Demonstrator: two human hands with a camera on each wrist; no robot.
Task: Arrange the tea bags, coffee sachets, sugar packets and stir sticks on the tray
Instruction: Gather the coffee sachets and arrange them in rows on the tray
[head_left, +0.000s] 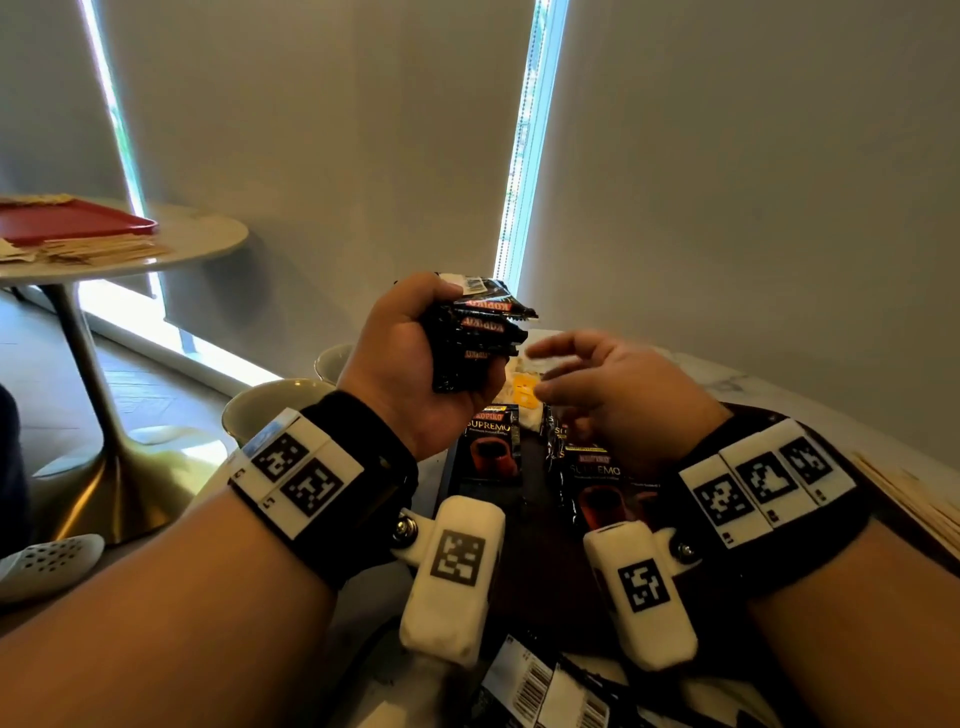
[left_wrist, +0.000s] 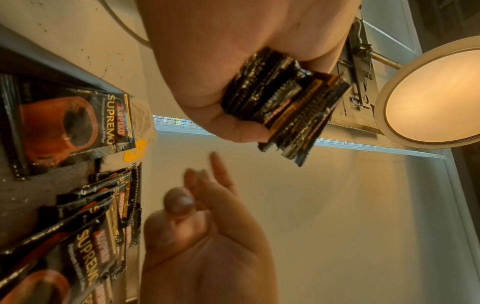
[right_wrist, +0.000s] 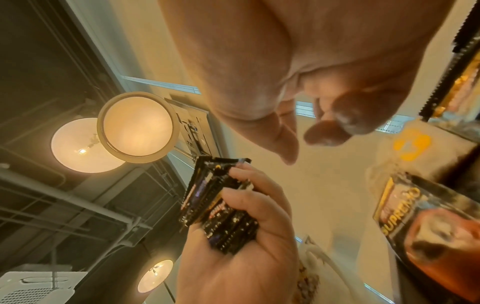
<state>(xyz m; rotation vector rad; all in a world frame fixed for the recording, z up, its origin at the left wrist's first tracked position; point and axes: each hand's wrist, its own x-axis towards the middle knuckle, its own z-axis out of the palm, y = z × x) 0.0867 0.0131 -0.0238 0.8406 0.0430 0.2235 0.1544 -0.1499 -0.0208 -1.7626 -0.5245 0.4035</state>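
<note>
The head camera is looking forward and down from above both wrists, taking in the tabletop (head_left: 727, 379) and far wall. Each wrist camera is sitting very near its palm, tilting upward toward the ceiling lamp (left_wrist: 436, 96). All three views are sharing the stack of coffee sachets (head_left: 480, 332) and both hands.

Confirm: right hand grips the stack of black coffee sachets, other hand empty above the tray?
Wrong hand. The left hand grips the stack of black coffee sachets; the right hand is the empty one above the tray. The head view shows it.
</note>
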